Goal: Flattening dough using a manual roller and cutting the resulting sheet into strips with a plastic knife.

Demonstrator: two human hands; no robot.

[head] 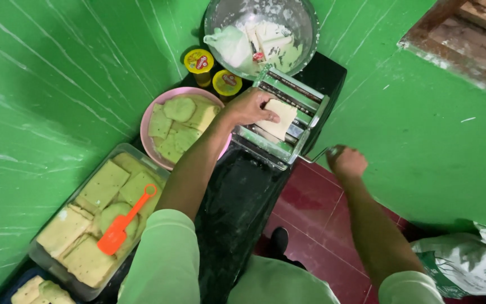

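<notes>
A metal dough roller machine (288, 121) stands on a black table (237, 208). My left hand (250, 107) rests on a pale dough sheet (279, 117) lying on top of the machine's rollers. My right hand (347, 163) is closed around the machine's crank handle (320, 155) at its right side. Both forearms reach forward from light green sleeves.
A pink bowl (153, 112) of flat greenish dough pieces sits left of the machine. A clear tray (46, 253) holds rolled sheets and an orange scraper (122, 225). A metal bowl (305, 22) with dough stands behind, beside two yellow-lidded jars (199, 61). Green walls enclose the corner; a sack (468, 264) lies lower right.
</notes>
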